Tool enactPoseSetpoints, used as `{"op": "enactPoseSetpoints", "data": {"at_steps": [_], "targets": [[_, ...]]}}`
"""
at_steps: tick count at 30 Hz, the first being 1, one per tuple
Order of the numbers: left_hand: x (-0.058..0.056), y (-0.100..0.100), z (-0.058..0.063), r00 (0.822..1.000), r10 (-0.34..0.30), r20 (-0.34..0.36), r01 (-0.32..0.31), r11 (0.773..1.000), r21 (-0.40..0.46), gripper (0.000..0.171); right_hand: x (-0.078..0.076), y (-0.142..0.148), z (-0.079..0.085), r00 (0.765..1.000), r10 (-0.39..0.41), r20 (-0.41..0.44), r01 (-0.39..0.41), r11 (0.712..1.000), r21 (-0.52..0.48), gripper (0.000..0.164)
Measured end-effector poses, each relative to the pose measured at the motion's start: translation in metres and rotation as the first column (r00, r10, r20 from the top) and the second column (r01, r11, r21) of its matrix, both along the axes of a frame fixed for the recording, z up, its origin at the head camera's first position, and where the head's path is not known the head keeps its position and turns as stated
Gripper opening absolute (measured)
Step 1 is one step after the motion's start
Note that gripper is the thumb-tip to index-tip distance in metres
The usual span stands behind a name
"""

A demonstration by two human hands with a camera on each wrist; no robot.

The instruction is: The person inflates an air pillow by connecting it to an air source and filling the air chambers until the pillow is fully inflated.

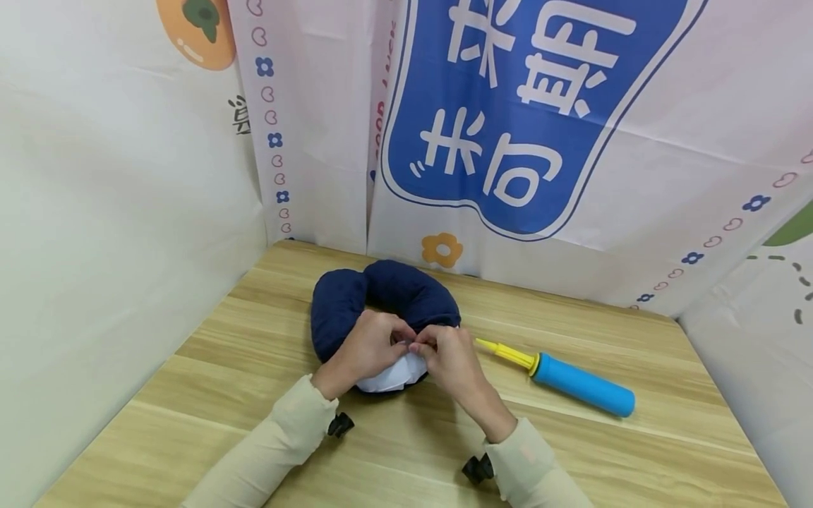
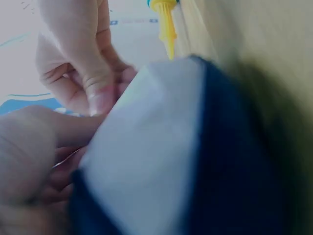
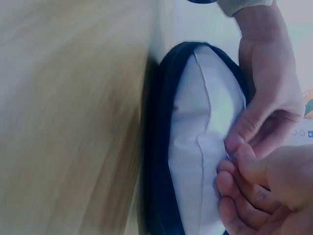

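Note:
A navy U-shaped neck pillow point(image 1: 413, 289) lies on the table, its cover parted at the near side over a white inner bladder point(image 3: 190, 125). My left hand point(image 1: 371, 346) pinches at the top edge of the white part with thumb and forefinger. Opposite it, my right hand point(image 1: 452, 358) pinches the same spot, and the fingertips of both meet there. A small clear piece point(image 3: 230, 154) shows between the fingertips in the right wrist view; the fingers hide most of it.
To the right of the pillow lies a blue hand pump point(image 1: 584, 384) with a yellow nozzle point(image 1: 508, 354) aimed toward it. Printed white cloth point(image 1: 317, 127) hangs behind the wooden table point(image 1: 406, 466) and at both sides.

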State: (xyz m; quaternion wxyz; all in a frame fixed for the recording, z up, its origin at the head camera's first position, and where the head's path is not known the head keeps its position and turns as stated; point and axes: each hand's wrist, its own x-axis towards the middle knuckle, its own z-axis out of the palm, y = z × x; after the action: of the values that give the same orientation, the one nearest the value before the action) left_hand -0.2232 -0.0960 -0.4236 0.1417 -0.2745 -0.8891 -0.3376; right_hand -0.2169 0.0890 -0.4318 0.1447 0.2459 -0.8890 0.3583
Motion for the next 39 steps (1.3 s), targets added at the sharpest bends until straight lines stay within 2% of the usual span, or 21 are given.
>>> {"op": "enactPoseSetpoints", "data": {"at_steps": [4,8,13,16,19,26,30,33,35,37,39], "targets": [[0.003,-0.006,0.012,0.999,-0.043,-0.017,0.041,0.996,-0.074,0.011,0.001,0.002,0.003,0.999,0.014,0.043,-0.014,1.000,-0.005,0.006],[0.007,-0.015,0.022,0.998,-0.003,-0.057,-0.003,0.996,-0.091,0.019,0.004,0.003,0.008,0.997,0.029,0.070,-0.029,1.000,0.004,0.006],[0.009,-0.024,0.020,0.996,0.044,-0.074,-0.055,0.988,-0.147,0.016,0.007,0.003,0.015,0.996,0.048,0.080,-0.051,0.998,0.039,0.005],[0.011,-0.024,0.019,0.993,0.038,-0.109,-0.057,0.982,-0.179,0.010,0.008,0.003,0.016,0.995,0.049,0.084,-0.052,0.998,0.038,0.004],[0.014,-0.020,0.020,0.984,0.027,-0.178,-0.066,0.975,-0.214,0.006,0.008,0.000,0.016,0.997,0.030,0.072,-0.032,0.999,0.033,0.004],[0.030,-0.015,0.022,0.961,0.002,-0.278,-0.072,0.968,-0.240,0.006,0.011,-0.004,0.014,0.999,-0.020,0.037,0.019,0.999,0.048,0.013],[0.040,-0.011,0.014,0.930,-0.031,-0.365,-0.079,0.956,-0.281,0.003,0.013,0.004,0.014,0.997,-0.006,0.076,-0.001,0.996,0.090,0.024],[0.046,-0.007,0.007,0.896,-0.060,-0.441,-0.110,0.930,-0.351,0.004,0.013,0.015,0.017,0.990,0.010,0.138,-0.030,0.989,0.148,0.027],[0.049,-0.004,0.003,0.870,-0.084,-0.485,-0.141,0.901,-0.410,0.007,0.011,0.024,0.019,0.986,-0.003,0.165,-0.028,0.982,0.186,0.023],[0.051,-0.001,-0.001,0.841,-0.113,-0.529,-0.186,0.858,-0.479,0.011,0.007,0.033,0.020,0.982,-0.041,0.187,0.000,0.977,0.213,0.017],[0.053,0.003,-0.003,0.819,-0.142,-0.556,-0.213,0.825,-0.524,0.013,0.001,0.042,0.020,0.974,-0.085,0.210,0.036,0.973,0.226,0.012]]}}
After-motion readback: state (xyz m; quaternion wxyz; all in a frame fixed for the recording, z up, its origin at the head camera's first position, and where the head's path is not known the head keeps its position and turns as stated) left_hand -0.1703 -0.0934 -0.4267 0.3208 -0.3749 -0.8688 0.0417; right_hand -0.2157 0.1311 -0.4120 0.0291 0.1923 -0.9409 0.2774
